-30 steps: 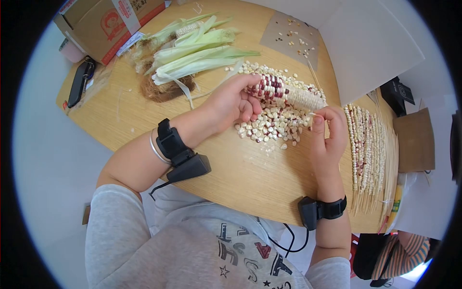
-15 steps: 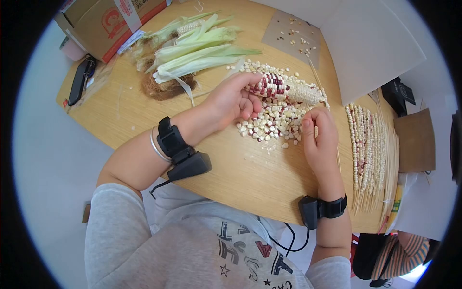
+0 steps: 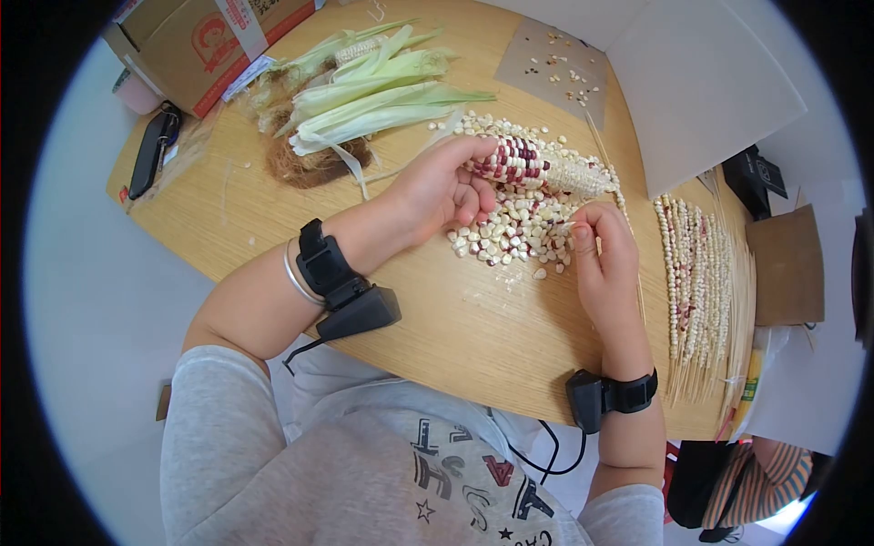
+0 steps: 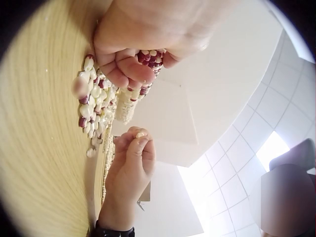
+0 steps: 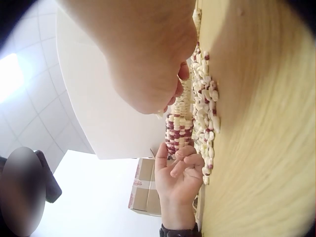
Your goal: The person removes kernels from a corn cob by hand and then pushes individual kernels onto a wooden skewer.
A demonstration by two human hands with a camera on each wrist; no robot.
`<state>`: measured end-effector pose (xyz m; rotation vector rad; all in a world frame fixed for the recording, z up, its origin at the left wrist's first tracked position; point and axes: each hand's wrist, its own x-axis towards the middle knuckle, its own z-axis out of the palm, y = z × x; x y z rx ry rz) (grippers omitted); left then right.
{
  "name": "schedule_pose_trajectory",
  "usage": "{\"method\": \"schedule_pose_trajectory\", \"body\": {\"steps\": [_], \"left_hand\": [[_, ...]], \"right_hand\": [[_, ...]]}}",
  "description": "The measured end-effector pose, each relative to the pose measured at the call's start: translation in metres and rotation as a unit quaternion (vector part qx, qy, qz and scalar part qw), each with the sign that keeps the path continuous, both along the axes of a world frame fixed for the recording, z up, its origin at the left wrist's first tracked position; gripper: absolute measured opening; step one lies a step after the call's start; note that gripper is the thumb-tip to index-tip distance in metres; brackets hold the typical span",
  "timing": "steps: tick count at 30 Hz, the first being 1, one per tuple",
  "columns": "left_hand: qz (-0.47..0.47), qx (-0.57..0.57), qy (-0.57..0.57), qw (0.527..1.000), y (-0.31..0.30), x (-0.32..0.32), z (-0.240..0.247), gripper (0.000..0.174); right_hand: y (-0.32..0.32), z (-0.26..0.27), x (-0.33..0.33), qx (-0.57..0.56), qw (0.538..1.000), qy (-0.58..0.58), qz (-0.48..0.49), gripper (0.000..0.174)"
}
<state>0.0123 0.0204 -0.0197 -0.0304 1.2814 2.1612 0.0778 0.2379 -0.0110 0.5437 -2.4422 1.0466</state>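
My left hand (image 3: 443, 189) grips the near end of a corn cob (image 3: 521, 162), thumb along the top and fingers curled beneath. White and dark red kernels cover the held part, while the far part (image 3: 575, 176) is stripped pale. Just below that bare tip and apart from it, my right hand (image 3: 605, 259) pinches a pale corn kernel (image 4: 141, 134) between thumb and forefinger; its other fingers are curled in. Under the cob spreads a heap of loose kernels (image 3: 514, 235), mostly cream with some red. In the right wrist view the back of the right hand (image 5: 143, 54) hides its fingertips.
Corn husks (image 3: 382, 100) with brown silk (image 3: 309, 164) lie at the back left, near a cardboard box (image 3: 214, 55). Skewers threaded with kernels (image 3: 696, 282) line the right side. A grey sheet (image 3: 551, 59) bears scattered kernels. White panels (image 3: 706, 91) stand behind.
My right hand has come off the cob's bare tip, shifting left and slightly toward me, with a kernel in its pinch. The left hand and cob stay nearly still.
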Motion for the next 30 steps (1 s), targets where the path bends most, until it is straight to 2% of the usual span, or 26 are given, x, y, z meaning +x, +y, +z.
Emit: {"method": "schedule_pose_trajectory", "body": {"steps": [6,8,14,15,17,21,27,29,30], "left_hand": [[-0.002,-0.006,0.004,1.0,0.0,-0.001,0.0,0.035],[-0.005,-0.005,0.008,1.0,0.0,0.0,0.0,0.035],[-0.005,0.009,0.0,1.0,0.001,0.0,0.001,0.034],[-0.002,0.009,0.0,1.0,0.001,0.001,0.002,0.034],[0.001,0.009,-0.001,1.0,0.001,0.001,0.003,0.034],[-0.001,0.007,-0.002,1.0,0.001,0.001,0.002,0.034],[-0.001,0.005,0.004,1.0,0.001,0.001,0.003,0.033],[0.006,-0.003,0.002,1.0,0.0,0.001,0.003,0.032],[0.006,-0.002,-0.001,1.0,0.0,0.0,0.002,0.032]], "right_hand": [[0.0,-0.003,0.0,0.006,1.0,-0.004,0.012,0.005],[-0.002,-0.002,0.005,-0.076,0.982,-0.171,-0.019,0.005],[-0.003,-0.001,0.006,-0.125,0.971,-0.203,-0.004,0.008],[-0.002,-0.003,0.005,-0.125,0.971,-0.203,-0.004,0.008],[0.002,-0.008,0.002,-0.04,0.995,-0.092,0.009,0.011],[-0.003,-0.005,0.003,-0.057,0.992,-0.107,-0.026,0.015],[-0.004,0.003,0.005,-0.105,0.985,-0.132,0.025,0.013],[-0.006,0.014,0.01,-0.232,0.912,-0.325,0.094,0.01],[-0.006,0.017,0.01,-0.232,0.911,-0.327,0.094,0.01]]}}
